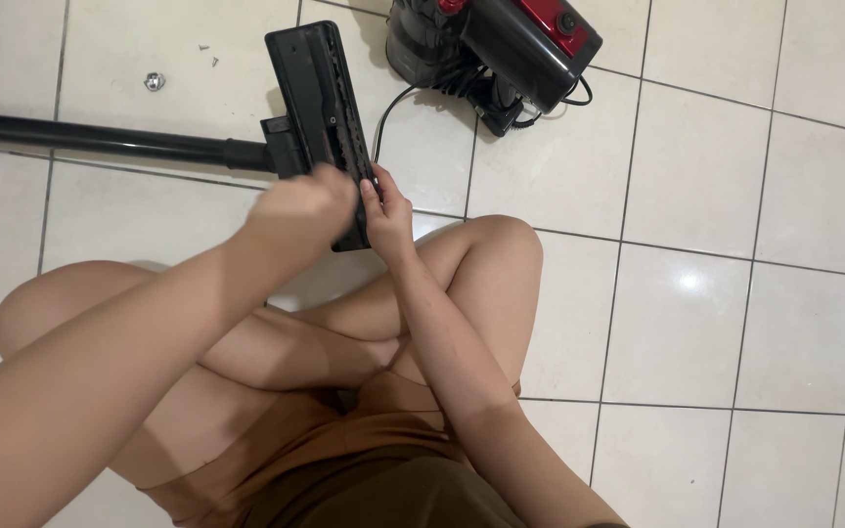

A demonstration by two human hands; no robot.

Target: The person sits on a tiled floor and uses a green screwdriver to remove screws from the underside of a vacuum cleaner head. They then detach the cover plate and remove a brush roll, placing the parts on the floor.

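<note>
Left hand (305, 207), blurred, grip unreadable, on the upturned vacuum floor head (323, 132); right hand (383, 210) fingers pinch its near edge. Brace it firmly; screws (209, 54) lie beyond.

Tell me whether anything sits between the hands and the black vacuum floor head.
Nothing visible does. The left hand lies on the near end of the upturned floor head, and the right hand grips its right edge. The small screws and a metal piece lie apart on the tile floor.
</note>
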